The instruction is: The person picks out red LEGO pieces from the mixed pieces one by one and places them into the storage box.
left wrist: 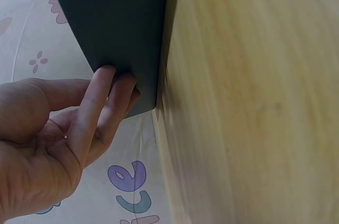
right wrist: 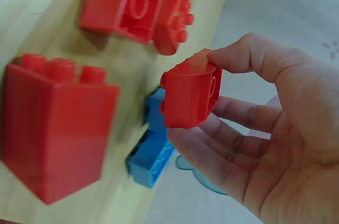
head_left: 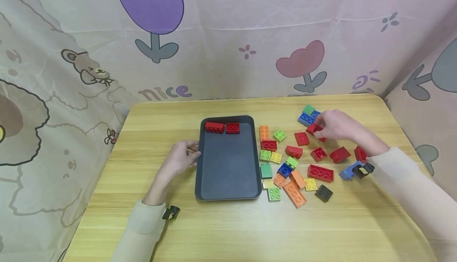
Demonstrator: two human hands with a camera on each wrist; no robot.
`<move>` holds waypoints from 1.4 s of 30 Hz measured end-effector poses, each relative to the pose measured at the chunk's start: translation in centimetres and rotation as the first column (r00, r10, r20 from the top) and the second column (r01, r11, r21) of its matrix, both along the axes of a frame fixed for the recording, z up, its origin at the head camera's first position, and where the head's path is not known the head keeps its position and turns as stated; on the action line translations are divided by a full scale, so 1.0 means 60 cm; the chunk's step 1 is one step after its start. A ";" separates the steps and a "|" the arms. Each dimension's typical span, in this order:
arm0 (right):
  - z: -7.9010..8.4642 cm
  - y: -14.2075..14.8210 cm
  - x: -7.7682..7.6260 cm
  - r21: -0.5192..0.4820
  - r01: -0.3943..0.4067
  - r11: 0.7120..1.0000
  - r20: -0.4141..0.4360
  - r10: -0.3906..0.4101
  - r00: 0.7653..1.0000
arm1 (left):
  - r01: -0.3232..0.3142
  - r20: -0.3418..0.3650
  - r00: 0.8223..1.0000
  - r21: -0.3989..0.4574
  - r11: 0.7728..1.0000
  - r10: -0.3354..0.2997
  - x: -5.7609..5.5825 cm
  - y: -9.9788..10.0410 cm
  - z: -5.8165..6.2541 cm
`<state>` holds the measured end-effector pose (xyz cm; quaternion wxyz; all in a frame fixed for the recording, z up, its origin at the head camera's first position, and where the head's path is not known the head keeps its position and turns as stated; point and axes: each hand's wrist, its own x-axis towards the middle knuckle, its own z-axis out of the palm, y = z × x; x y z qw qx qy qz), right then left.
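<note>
1. The right hand [head_left: 335,125] is gripping a red brick [right wrist: 193,97] between thumb and fingers, at the far right of the table [head_left: 221,234], near the blue bricks [head_left: 308,120]; whether the brick is touching them, I cannot tell.
2. This held brick is looking glossy and plain red; one face is curving outward, studs are poking out on one side, and the hollow underside is showing part of a ring.
3. The left hand [head_left: 178,157] is holding its fingers loosely extended, their tips touching the outer left side of the dark tray [head_left: 230,166].
4. Inside the tray, at its far end, a studded red brick [head_left: 214,127] is lying with its studs facing near, and a hollow-side-up red brick [head_left: 233,128] is sitting just to its right.
5. The word "nice" [head_left: 165,92] is showing on the patterned cloth [head_left: 228,55], far and left of the tray.
6. The tray is showing a raised rim and rounded corners; its floor is extending nearer from the two bricks.
7. An orange brick [head_left: 264,133] is lying just beside the tray's right rim, while wood surface is stretching from the tray's near rim.
8. The table's far edge is running just beyond the blue bricks, along the cloth.
</note>
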<state>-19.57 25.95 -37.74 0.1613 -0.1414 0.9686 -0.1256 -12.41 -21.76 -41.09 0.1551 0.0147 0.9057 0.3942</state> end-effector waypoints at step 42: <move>0.093 -0.147 -0.004 -0.035 -0.228 0.973 -0.196 0.217 0.956 | -0.001 -0.003 1.000 -0.016 1.000 0.001 -0.002 0.000 0.001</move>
